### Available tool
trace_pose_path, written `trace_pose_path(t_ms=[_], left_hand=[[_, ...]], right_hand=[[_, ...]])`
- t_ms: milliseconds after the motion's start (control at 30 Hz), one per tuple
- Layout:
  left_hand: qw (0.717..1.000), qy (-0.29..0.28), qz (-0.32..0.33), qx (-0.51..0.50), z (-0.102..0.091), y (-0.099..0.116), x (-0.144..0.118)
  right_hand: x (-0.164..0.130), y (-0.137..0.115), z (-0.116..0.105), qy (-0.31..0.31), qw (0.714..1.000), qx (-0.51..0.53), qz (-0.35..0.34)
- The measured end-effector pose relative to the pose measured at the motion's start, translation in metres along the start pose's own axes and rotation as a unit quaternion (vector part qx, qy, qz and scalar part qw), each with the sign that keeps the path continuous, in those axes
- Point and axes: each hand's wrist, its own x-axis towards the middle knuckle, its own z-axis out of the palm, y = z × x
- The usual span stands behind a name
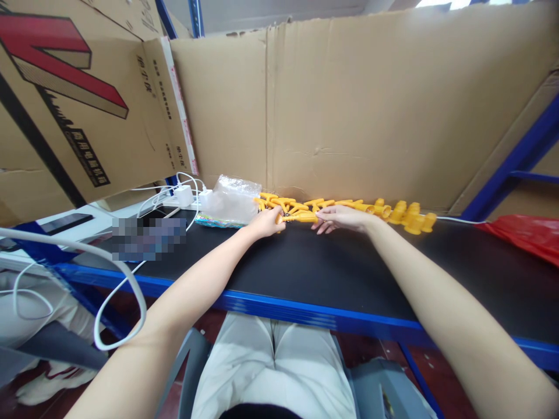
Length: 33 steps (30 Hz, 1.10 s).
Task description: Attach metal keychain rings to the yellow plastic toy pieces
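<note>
A slim yellow plastic piece lies level between my two hands, low over the black tabletop. My left hand is closed round its left end, hiding that part. Thumb and forefinger of my right hand pinch its right end, with the other fingers hanging loose below. Just behind it runs a row of branched yellow plastic parts along the cardboard wall. To the right of my right hand stand several yellow cup-shaped parts, some touching one another.
A clear plastic bag sits left of the yellow parts. White chargers and cables crowd the left end, and a white cable loops over the front edge. A red bag lies at right. Tall cardboard closes the back.
</note>
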Motion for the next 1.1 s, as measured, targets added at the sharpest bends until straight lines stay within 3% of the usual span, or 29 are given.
trace_pose_path(t_ms=[267,600,1100], left_hand=[[1.0,0.001,0.0,0.0,0.0012,-0.0005,0.0011],[1.0,-0.002,0.0,-0.001,0.0004,0.0003,0.0008],[1.0,-0.005,-0.003,-0.001,0.0016,-0.0007,0.001]], right_hand=[[0.0022,0.0012,0.0012,0.008,1.0,-0.004,0.017],[0.0012,0.0034,-0.004,0.017,0.999,-0.029,-0.013],[0.0013,0.0018,-0.001,-0.004,1.0,-0.018,-0.011]])
